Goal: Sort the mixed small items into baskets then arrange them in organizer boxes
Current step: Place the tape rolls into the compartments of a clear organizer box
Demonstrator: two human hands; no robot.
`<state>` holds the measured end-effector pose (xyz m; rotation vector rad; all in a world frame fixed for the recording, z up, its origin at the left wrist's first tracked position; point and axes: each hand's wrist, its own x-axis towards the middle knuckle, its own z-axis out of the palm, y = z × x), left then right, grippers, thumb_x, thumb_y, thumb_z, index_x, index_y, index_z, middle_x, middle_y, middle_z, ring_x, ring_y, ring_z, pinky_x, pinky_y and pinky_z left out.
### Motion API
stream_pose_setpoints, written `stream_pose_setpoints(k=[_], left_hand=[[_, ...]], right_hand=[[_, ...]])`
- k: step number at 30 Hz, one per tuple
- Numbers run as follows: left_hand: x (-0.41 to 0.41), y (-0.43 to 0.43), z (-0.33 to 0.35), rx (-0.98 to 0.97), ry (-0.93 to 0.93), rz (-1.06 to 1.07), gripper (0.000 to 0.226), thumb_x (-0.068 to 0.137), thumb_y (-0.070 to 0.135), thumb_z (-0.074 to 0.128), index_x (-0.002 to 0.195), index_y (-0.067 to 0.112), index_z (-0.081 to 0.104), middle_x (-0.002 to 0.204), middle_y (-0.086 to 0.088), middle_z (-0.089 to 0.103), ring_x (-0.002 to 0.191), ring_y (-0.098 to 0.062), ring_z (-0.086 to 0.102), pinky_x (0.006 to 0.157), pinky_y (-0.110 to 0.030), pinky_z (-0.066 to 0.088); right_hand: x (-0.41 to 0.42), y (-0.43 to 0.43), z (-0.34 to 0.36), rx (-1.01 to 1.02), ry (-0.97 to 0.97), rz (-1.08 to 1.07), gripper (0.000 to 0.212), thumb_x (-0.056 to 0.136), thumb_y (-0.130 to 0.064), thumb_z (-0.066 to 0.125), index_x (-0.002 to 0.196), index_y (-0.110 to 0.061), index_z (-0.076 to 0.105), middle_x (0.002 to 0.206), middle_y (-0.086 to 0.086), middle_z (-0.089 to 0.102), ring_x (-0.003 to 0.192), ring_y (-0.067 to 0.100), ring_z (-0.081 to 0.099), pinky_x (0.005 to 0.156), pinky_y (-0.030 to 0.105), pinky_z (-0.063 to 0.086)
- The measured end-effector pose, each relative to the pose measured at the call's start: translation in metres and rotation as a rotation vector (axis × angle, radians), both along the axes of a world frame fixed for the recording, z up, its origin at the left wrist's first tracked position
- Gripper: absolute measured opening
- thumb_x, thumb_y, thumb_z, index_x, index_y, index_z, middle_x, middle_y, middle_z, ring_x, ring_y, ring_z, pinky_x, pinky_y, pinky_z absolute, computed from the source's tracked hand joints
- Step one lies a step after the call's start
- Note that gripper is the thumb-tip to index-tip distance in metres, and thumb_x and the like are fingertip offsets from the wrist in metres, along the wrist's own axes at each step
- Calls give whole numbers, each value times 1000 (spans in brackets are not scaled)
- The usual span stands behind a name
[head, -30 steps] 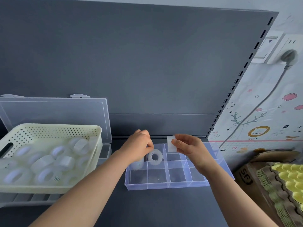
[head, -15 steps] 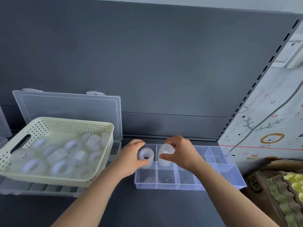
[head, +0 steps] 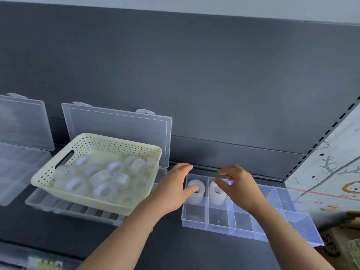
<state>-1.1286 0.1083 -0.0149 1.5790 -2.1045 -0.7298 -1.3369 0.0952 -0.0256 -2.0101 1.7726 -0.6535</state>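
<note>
1. Translucent white tape roll (head: 199, 195) stands on edge in the far-left compartment of the clear bluish plastic organizer box (head: 224, 228). A second roll (head: 218, 193) stands in the compartment just to its right.
2. The left hand (head: 175, 188) keeps its fingers straight over the box's far wall, thumb touching the first roll and gripping nothing. The right hand (head: 240, 185) hovers above the second roll, fingers loosely spread and empty.
3. Both rolls look easy to tip, so a thumb or finger brushing one while pulling away could knock it over.
4. The perforated cream plastic basket (head: 45, 173) at left holds many more rolls and sits on another open box, so a careless reach might shift it.
</note>
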Motion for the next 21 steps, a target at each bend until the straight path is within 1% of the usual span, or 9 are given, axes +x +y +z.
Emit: stream_pose_setpoints(k=[3,5,6,8,9,11,13,17,21], left_hand=[[30,7,36,-89,66,40,53,92,31,62,141,24,44,141,13,44,123,-5,47,107,-22,35],[63,8,52,-114,48,79,49,87,28,67,134,26,53,129,17,50,111,-2,51,102,-21,38],[82,7,57,-106,9,96,47,85,26,70,130,26,56,125,17,52,107,-1,52,100,-21,39],[120,2,56,-41,-107,116,48,81,27,74,126,27,60,123,16,56,107,-2,53,99,-24,42],[135,0,53,13,-172,124,49,79,30,75,125,29,60,124,16,56,109,-2,53,98,-25,43],[159,-4,43,133,-260,126,52,76,34,77,125,32,60,126,17,55,110,-2,52,94,-23,42],[171,-9,34,202,-266,102,50,74,36,79,121,32,63,122,18,58,109,-2,55,95,-22,43],[184,-19,27,152,-217,54,34,75,39,76,107,30,70,107,16,67,96,-2,60,90,-29,51],[207,-21,29,80,-17,65,12,83,34,71,95,32,69,90,18,68,86,2,61,85,-29,52]], right_hand=[[25,-3,20,-47,-106,46,9,85,-21,68,93,-18,68,91,-4,61,77,4,57,68,3,38],[51,-5,33,-53,-185,95,15,85,-19,68,100,-16,70,93,-7,64,83,6,62,73,4,41],[64,-6,38,-49,-211,126,19,85,-19,68,104,-16,70,96,-8,65,88,5,62,77,9,45],[90,-8,46,-56,-231,199,23,85,-21,69,107,-15,69,100,-9,65,90,2,61,80,14,50],[103,-9,49,-72,-217,239,24,86,-21,69,108,-15,69,102,-8,66,89,1,61,81,10,49],[127,-14,51,-92,-158,312,26,86,-22,68,111,-16,68,109,-7,67,93,2,60,86,9,46],[148,-20,53,-89,-90,362,28,86,-23,68,113,-18,67,117,-7,65,102,7,60,93,21,47],[181,-35,53,-20,94,407,33,87,-23,66,120,-23,63,126,-9,60,114,13,56,97,29,45],[202,-48,46,87,306,420,40,87,-22,64,126,-28,59,132,-10,56,118,15,53,100,31,43]])
